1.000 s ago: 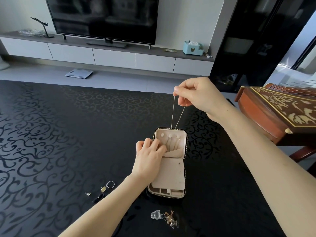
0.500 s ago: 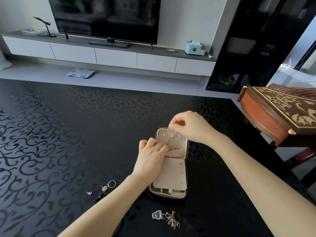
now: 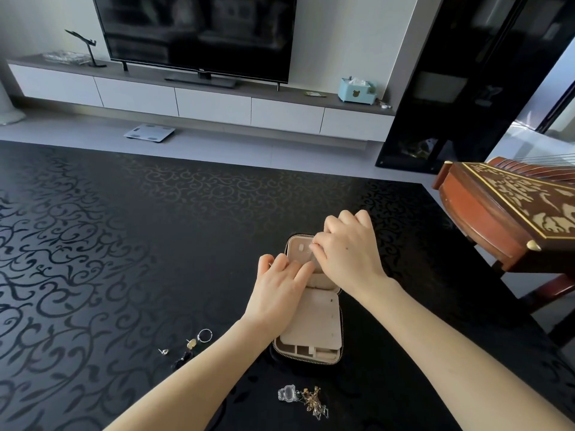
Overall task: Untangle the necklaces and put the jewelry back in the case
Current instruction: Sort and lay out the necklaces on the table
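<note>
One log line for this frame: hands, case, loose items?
left hand: rests on open jewelry case | right hand: pinching necklace chain at lid | loose: ring, tangled jewelry pile on table

On the bench (image 3: 124, 244) the case (image 3: 314, 325) lies open (lid half away from the person), ring (image 3: 204, 335) and earrings (image 3: 164, 351) left of it, necklaces (image 3: 312, 401) before it, left hand (image 3: 280, 290) and right hand (image 3: 348, 253) over the lid half, the right pinching a chain (image 3: 308, 251).

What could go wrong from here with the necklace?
1. The right hand pinches the thin necklace over the case lid, with the left hand pressing beside it; the chain could bunch or knot.
2. The tangled pile lies between the forearms; a pulled-back arm might drag it.
</note>
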The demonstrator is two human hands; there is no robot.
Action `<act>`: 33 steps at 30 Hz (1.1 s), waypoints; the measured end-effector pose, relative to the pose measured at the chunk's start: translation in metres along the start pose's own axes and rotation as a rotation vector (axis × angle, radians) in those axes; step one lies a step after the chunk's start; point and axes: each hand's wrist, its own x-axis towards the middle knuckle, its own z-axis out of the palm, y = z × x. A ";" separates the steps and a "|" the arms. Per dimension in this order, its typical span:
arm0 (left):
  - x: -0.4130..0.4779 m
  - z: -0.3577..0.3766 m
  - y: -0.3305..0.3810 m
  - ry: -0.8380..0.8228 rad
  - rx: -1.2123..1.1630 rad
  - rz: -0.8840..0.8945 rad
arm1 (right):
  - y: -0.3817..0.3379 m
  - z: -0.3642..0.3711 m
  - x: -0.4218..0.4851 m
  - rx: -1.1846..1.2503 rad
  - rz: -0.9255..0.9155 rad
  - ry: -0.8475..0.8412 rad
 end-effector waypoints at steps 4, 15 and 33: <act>0.000 -0.004 0.001 -0.004 -0.005 -0.024 | -0.005 0.000 -0.005 -0.065 0.030 0.023; 0.001 -0.005 0.002 0.000 0.064 -0.009 | -0.011 0.000 -0.005 -0.083 0.222 0.024; -0.007 -0.013 -0.005 0.014 -0.075 0.083 | 0.007 -0.007 -0.018 0.388 0.373 0.126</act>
